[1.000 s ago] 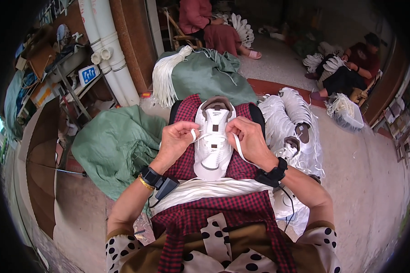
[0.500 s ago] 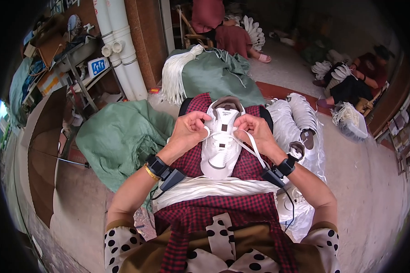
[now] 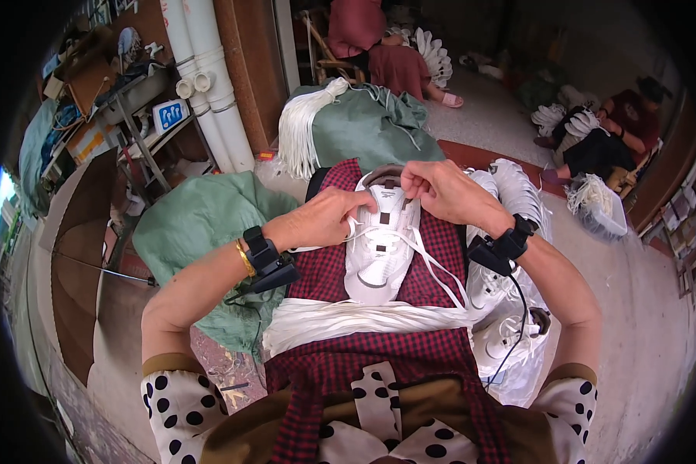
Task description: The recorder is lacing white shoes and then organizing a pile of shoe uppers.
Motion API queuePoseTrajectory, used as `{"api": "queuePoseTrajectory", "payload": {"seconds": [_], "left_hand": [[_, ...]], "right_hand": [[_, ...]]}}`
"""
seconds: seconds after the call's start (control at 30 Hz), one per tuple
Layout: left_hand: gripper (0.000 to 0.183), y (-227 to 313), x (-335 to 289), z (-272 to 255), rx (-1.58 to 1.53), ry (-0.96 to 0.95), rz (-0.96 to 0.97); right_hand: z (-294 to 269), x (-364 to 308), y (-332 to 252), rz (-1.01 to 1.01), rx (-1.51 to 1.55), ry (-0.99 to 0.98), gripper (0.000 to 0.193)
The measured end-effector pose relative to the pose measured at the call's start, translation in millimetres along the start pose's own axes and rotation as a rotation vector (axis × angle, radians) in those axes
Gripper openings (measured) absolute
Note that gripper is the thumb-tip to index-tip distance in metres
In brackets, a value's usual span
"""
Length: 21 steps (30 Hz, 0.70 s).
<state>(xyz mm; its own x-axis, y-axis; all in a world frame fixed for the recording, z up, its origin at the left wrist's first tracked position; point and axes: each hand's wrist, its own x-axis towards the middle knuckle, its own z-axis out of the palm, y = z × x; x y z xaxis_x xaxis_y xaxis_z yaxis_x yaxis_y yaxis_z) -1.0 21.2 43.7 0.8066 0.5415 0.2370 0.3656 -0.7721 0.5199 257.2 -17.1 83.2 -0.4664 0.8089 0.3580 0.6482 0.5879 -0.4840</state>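
Head view: white shoe (image 3: 380, 261), probably light and pliant, suits side holds; left fingers (image 3: 360, 199) and right fingers (image 3: 414, 176) are bent, grip unclear.

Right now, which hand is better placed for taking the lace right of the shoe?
Likely the right hand, on the same side as the lace; the left hand is across the shoe.

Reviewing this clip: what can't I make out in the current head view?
In the head view:
- Left hand: whether it pinches anything, hidden by the hand itself.
- Right hand: likewise.
- White sneaker: its sole, hidden beneath the upper.
- Green sack at left: any contents, hidden by its fabric.
- Pink-topped co-worker: head, cut off by the top edge.
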Motion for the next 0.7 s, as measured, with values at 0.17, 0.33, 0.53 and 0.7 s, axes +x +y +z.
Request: {"api": "queuePoseTrajectory", "payload": {"seconds": [0.17,0.33,0.53,0.7], "left_hand": [[0.026,-14,21,-18,0.117,-0.215,0.107],[0.025,-19,15,-21,0.025,-0.204,0.081],[0.020,-19,10,-19,-0.003,-0.163,0.095],[0.021,-7,18,-12,0.065,0.019,0.284]], "right_hand": [[47,19,0,0.063,0.205,-0.089,0.019],[76,19,15,0.031,0.348,-0.037,0.027],[76,18,4,-0.052,0.150,0.077,0.026],[-13,-8,8,0.108,-0.144,0.038,0.019]]}}
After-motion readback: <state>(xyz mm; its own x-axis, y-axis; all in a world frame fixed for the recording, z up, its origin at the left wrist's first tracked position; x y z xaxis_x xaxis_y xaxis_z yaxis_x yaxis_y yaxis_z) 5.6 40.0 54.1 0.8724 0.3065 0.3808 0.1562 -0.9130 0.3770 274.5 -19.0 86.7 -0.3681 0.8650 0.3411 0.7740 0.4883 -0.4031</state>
